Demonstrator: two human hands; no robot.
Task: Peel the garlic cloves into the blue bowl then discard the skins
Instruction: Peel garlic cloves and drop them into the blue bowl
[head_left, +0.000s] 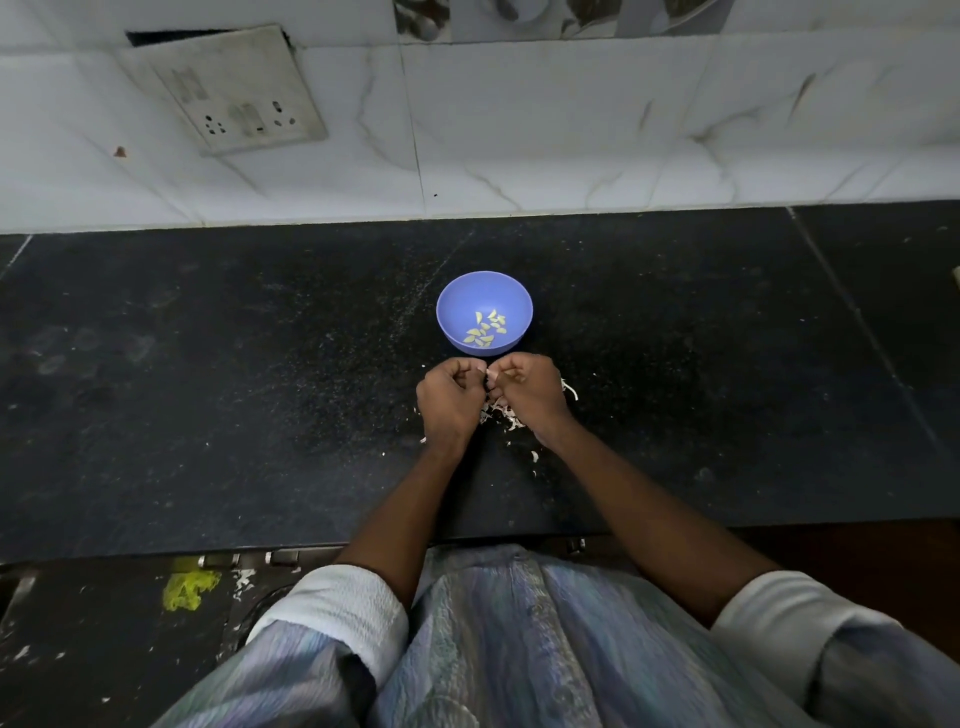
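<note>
Hands pinch garlic (small) — beside bowl.

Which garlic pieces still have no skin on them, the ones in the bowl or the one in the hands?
The yellowish cloves inside the blue bowl are bare. The hands work beside the bowl over white skins lying on the counter.

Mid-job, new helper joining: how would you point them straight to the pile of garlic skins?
Start at the black counter below the white tiled wall, then find the blue bowl near its middle. Just nearer the person, under and beside both hands, lies the pile of garlic skins: thin white papery shreds, unlike the yellowish peeled cloves inside the bowl.
</note>
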